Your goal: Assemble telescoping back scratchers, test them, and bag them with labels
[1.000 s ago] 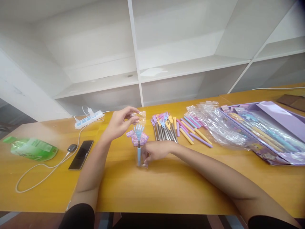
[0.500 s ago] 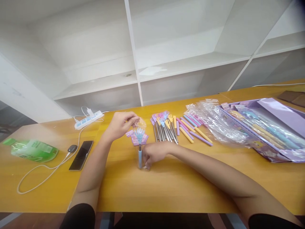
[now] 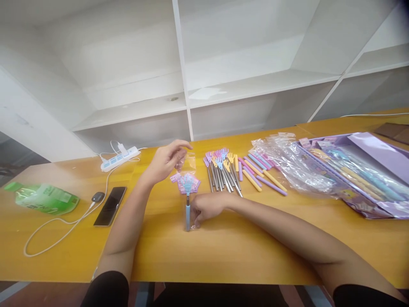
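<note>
A blue back scratcher (image 3: pixel 188 215) with a hand-shaped head lies upright in the view, inside a clear plastic bag (image 3: pixel 189 161). My left hand (image 3: pixel 168 161) is at the bag's top end, index finger stretched out and the other fingers pinching the bag's left edge. Beside the blue handle, my right hand (image 3: pixel 209 208) is closed on the lower part of the bag; its fingertips are partly hidden. Small pink printed cards (image 3: pixel 193 186) lie under the scratcher's head. To the right is a pile of back scratchers (image 3: pixel 220 168) with metal rods and coloured heads.
Loose coloured handle tubes (image 3: pixel 255 172) lie right of the pile, then empty clear bags (image 3: pixel 287 166). A purple box (image 3: pixel 332 179) holds bagged scratchers. At left are a phone (image 3: pixel 110 206), a green bottle (image 3: pixel 44 198), a power strip (image 3: pixel 120 159) and a white cable (image 3: pixel 51 251).
My left hand has risen slightly, its index finger now stretched out, and the bag's top shows flatter. My right hand stays by the handle. The view has shifted a little.
</note>
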Demonstrator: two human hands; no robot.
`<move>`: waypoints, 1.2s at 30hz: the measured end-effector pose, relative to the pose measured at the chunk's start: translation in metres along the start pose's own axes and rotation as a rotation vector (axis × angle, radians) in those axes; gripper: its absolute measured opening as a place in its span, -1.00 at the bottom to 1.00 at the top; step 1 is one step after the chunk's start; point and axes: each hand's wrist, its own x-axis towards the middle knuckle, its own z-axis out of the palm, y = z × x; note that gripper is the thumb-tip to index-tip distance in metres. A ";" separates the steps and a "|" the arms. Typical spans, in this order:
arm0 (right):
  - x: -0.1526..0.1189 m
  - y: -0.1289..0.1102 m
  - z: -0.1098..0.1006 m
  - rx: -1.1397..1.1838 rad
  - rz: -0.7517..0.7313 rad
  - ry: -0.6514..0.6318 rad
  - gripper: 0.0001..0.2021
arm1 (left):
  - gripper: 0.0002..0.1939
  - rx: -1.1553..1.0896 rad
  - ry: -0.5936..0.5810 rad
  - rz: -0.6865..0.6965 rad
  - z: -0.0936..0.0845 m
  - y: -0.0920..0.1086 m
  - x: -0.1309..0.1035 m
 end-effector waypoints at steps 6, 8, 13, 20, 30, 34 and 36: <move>0.001 0.002 0.000 0.007 0.004 -0.011 -0.63 | -0.81 0.115 -0.083 0.078 -0.005 0.001 0.001; 0.002 0.003 0.000 0.008 0.001 -0.019 -0.62 | -0.82 0.204 -0.048 0.101 -0.003 0.002 0.001; 0.003 0.003 0.000 0.004 0.001 -0.034 -0.65 | -0.86 0.279 0.025 0.060 0.001 0.002 0.000; -0.017 -0.002 -0.018 -0.038 0.057 0.014 -0.72 | -0.80 0.426 0.023 0.062 -0.002 0.008 -0.001; -0.010 0.026 -0.024 -0.262 0.403 0.743 -0.67 | -0.78 0.640 0.116 0.276 -0.012 0.015 -0.007; 0.007 0.043 -0.016 -0.252 0.415 0.803 -0.71 | -0.79 0.555 0.117 0.187 -0.015 0.021 -0.011; 0.009 0.048 -0.017 -0.220 0.405 0.824 -0.77 | -0.77 0.514 0.112 0.195 -0.017 0.023 -0.011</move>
